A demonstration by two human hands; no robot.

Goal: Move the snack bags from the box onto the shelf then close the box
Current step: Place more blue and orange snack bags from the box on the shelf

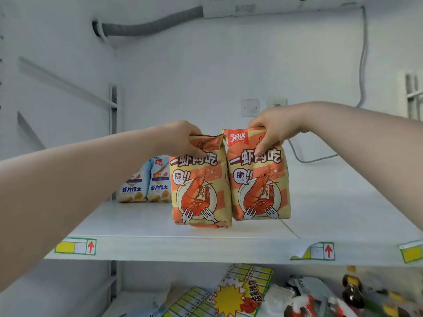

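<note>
Two orange shrimp snack bags stand upright side by side on the white shelf (pixel 142 227). My left hand (pixel 183 137) pinches the top of the left orange bag (pixel 200 191). My right hand (pixel 272 131) pinches the top of the right orange bag (pixel 258 184). Both bags touch each other, and their bottoms sit at or just above the shelf board. Behind the left bag, two blue-and-white snack bags (pixel 145 181) stand near the back of the shelf. The box is out of view.
Yellow price labels with red arrows (pixel 75 246) line the shelf's front edge. The lower shelf holds label sheets, a starburst sign (pixel 229 296) and dark bottles (pixel 352 289). A grey cable (pixel 304 156) lies on the shelf at right. A metal upright (pixel 112 133) stands at left.
</note>
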